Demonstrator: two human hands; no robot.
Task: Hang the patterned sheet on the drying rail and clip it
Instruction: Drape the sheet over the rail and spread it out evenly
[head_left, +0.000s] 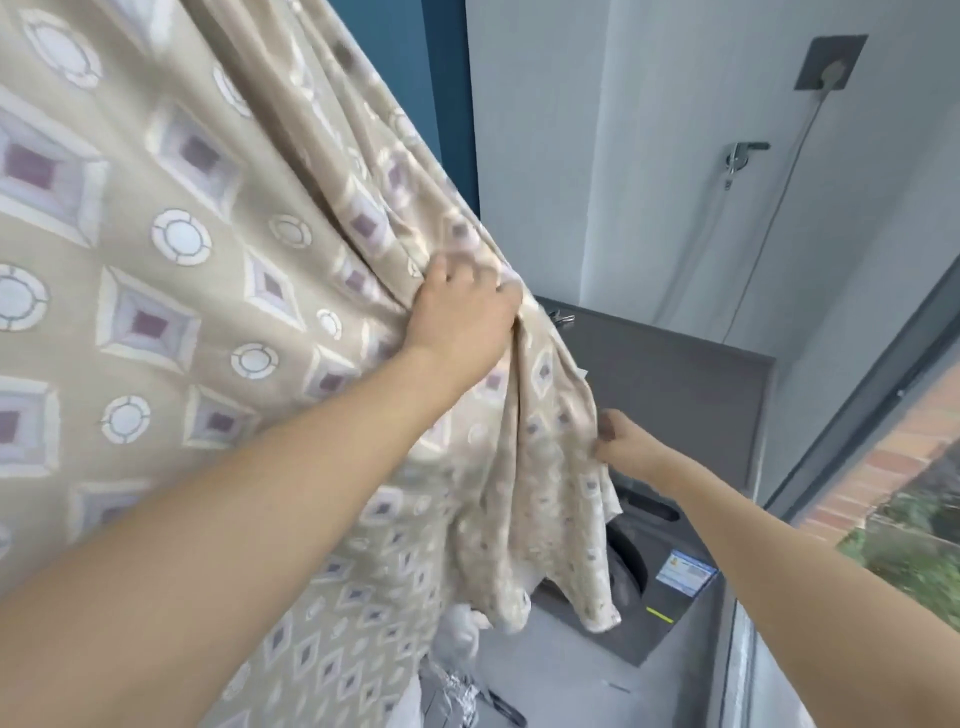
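- The sheet (171, 291) hangs from somewhere above, out of sight; the rail itself can't be seen. It falls as a broad flat panel to the left of the left hand and bunches into long folds that run down and rightward past it.
- The left hand (462, 317) is higher, fingers curled into the gathered folds, gripping them.
- The right hand (621, 439) is lower and further right, pinching the sheet's loose edge.
- That edge lies between the two hands, its length sloping downward; I'd guess the right hand must draw it outward to spread the cloth.
- No clip is visible.
- Behind the hands stands a grey washer (675, 395), with a wall socket (830, 65) above.
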